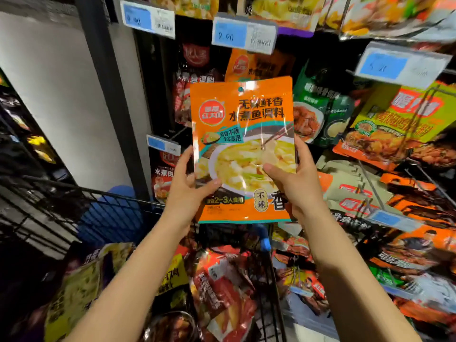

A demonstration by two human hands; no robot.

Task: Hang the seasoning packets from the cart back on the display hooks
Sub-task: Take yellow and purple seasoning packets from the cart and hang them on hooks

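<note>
Gripping the glossy orange seasoning packet (243,149) upright, both hands (190,186) clasp its lower sides; its hang hole (240,89) sits just below matching hooked orange packets (256,64).

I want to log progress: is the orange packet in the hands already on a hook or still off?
Off. Both hands, left hand and right hand, hold the orange packet upright; no hook passes through its hang hole.
</note>
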